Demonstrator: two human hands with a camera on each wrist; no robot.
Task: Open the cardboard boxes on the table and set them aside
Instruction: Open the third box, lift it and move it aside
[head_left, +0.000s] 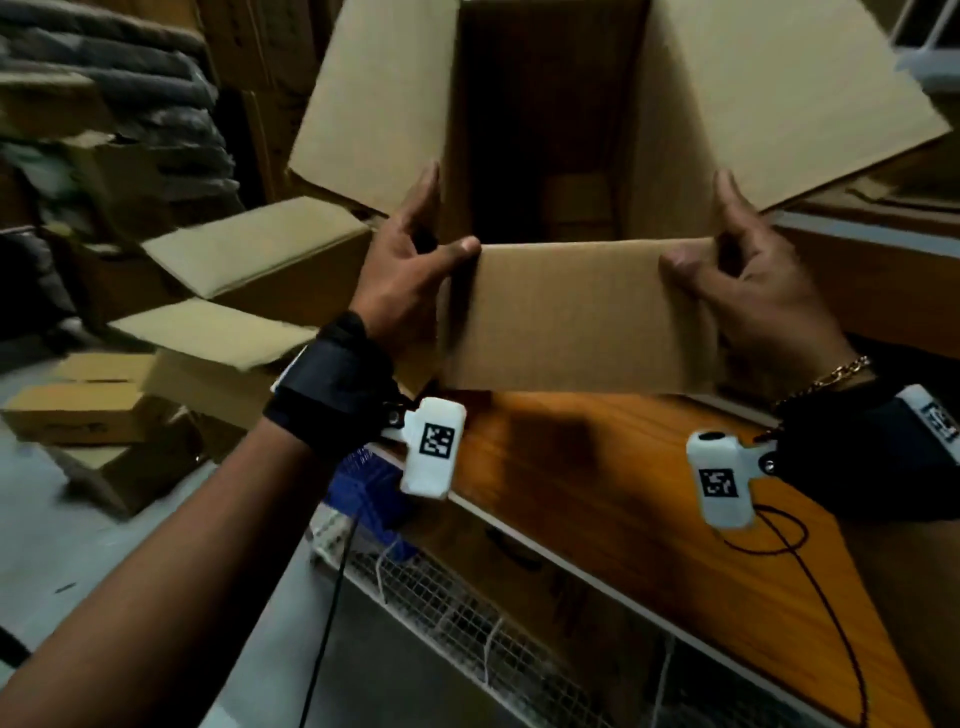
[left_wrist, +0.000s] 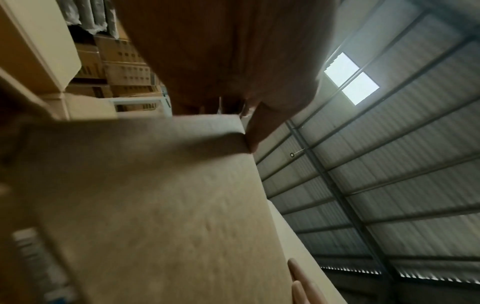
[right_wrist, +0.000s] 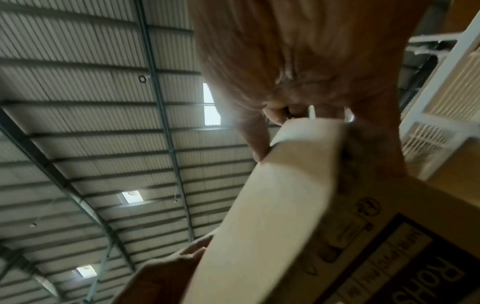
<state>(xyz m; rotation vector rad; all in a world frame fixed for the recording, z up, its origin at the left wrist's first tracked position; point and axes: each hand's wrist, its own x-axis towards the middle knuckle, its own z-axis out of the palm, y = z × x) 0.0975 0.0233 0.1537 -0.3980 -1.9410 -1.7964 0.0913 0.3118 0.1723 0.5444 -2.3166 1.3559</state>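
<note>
An opened cardboard box (head_left: 582, 317) is held up in front of me, above the wooden table (head_left: 613, 499), its flaps spread and its dark inside showing. My left hand (head_left: 410, 260) grips the box's left near corner, thumb on the near flap, fingers along the side. My right hand (head_left: 748, 280) grips the right near corner the same way. The left wrist view shows the box's flap (left_wrist: 155, 205) under my left hand (left_wrist: 233, 72). In the right wrist view my right hand (right_wrist: 298, 72) pinches the box's edge (right_wrist: 306, 139), with printed text on the side.
Several opened cardboard boxes (head_left: 249, 260) lie piled on the floor at left. A wire-mesh rack (head_left: 467, 623) and a blue object (head_left: 363, 488) sit below the table's edge. More stacked cartons (left_wrist: 122, 67) stand behind. A black cable (head_left: 810, 571) trails over the table.
</note>
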